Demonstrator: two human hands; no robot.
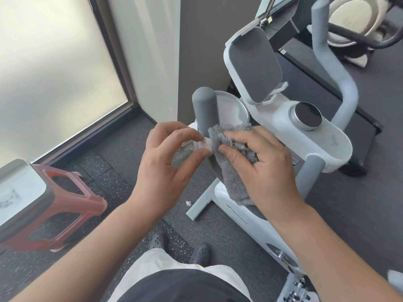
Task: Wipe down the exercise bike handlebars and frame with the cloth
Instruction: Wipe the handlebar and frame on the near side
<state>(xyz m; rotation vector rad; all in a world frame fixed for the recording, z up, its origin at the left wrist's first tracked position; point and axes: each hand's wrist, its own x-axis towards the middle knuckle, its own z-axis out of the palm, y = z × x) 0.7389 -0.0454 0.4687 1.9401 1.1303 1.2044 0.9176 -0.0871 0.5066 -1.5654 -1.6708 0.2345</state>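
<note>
A white exercise bike (322,140) with grey handlebars stands in front of me. Its left grey grip (206,110) rises upright at the centre, and the right handlebar (340,79) curves up at the right. My right hand (266,166) grips a fluffy grey cloth (231,179) and presses it against the base of the left grip. My left hand (168,162) pinches the cloth's white edge (206,144) between thumb and forefinger, just left of the grip. The lower part of the grip is hidden behind the cloth and my hands.
A red plastic stool (65,205) lies tipped at the left beside a grey-topped white unit (19,188). A frosted window (54,73) fills the upper left. A treadmill (316,68) and another machine stand behind the bike. My dark shoes (181,247) stand on speckled rubber flooring.
</note>
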